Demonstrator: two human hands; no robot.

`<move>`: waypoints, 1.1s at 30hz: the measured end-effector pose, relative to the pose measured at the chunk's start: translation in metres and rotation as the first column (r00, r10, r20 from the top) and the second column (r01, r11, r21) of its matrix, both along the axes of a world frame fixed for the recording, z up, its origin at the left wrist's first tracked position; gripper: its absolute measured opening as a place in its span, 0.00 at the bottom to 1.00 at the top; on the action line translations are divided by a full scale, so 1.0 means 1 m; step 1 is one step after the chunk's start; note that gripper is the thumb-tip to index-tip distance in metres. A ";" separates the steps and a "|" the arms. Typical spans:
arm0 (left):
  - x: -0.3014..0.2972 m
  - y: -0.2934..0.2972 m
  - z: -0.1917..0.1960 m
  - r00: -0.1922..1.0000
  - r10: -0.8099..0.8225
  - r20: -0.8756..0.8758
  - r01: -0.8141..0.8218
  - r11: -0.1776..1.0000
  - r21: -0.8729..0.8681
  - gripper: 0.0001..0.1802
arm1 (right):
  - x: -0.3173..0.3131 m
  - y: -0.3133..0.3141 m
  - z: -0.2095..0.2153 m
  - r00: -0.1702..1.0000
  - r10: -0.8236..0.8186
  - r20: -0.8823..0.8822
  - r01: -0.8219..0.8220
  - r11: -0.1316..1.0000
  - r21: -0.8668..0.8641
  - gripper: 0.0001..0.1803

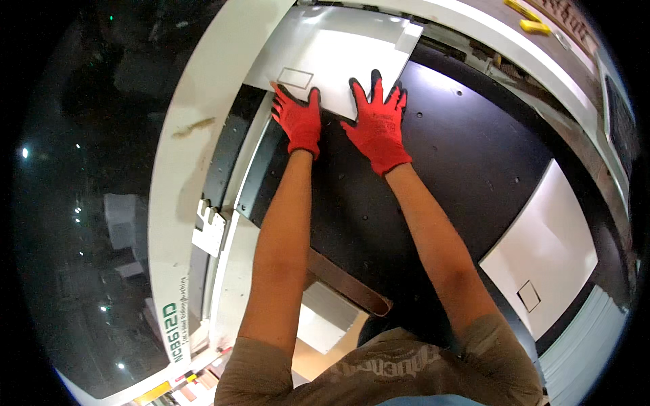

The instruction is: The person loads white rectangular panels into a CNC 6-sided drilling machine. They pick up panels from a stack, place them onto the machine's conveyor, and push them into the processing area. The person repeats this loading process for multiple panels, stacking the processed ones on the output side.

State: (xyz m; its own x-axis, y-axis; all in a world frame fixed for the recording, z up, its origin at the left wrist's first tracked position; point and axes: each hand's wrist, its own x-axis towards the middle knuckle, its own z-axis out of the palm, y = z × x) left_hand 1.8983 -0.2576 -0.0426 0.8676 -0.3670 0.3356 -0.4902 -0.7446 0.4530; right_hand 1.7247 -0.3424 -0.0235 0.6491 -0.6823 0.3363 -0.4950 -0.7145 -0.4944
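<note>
A white panel (338, 47) with a small rectangular outline near its left side lies at the far end of a black table surface (460, 135). My left hand (298, 118), in a red glove with dark fingertips, rests at the panel's near edge beside that rectangle, its fingers apart. Similarly gloved, my right hand (378, 122) is spread flat at the panel's near right part, fingers pointing away from me. Neither hand is wrapped round anything. The panel's left side reaches the pale machine frame.
A second white panel (542, 250) with a rectangular cutout lies at the right, near a stack of pale sheets (589, 348). A cream machine beam (177, 169) curves along the left, with a white metal bracket (208, 230) beside it. Yellow-handled tools (535, 27) lie at the far right.
</note>
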 end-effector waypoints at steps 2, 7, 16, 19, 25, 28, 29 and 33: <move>0.015 -0.004 -0.004 0.998 0.023 0.052 -0.021 0.999 -0.027 0.69 | 0.019 0.005 -0.002 1.000 0.008 -0.010 -0.008 1.000 -0.027 0.52; 0.022 -0.009 -0.008 0.998 0.051 0.039 -0.049 0.997 -0.059 0.70 | 0.039 0.007 -0.007 1.000 0.021 -0.002 -0.021 0.999 -0.047 0.53; 0.021 -0.001 -0.003 0.993 0.006 -0.120 -0.049 0.931 -0.362 0.61 | 0.031 -0.001 -0.008 0.980 0.044 0.196 -0.048 0.999 0.015 0.57; 0.020 0.008 -0.003 0.981 -0.147 -0.126 0.043 0.801 -0.598 0.54 | 0.024 0.011 0.001 0.987 -0.104 0.123 0.097 0.993 0.065 0.60; 0.029 0.004 -0.007 0.990 -0.079 -0.120 0.032 0.936 -0.352 0.57 | 0.033 0.013 -0.001 0.987 -0.159 0.003 0.158 0.983 0.090 0.62; 0.033 0.001 -0.010 0.994 -0.022 -0.103 0.000 0.979 -0.205 0.60 | 0.033 0.003 -0.009 0.993 -0.100 0.060 0.098 0.995 0.034 0.60; 0.034 0.000 -0.011 0.992 0.017 -0.123 -0.035 0.988 -0.149 0.61 | 0.030 0.002 -0.011 0.997 -0.079 0.017 0.078 0.996 0.037 0.59; 0.032 0.000 -0.011 0.996 -0.004 -0.087 -0.005 0.995 -0.100 0.62 | 0.026 0.005 -0.009 0.995 -0.100 0.018 0.100 0.995 -0.020 0.57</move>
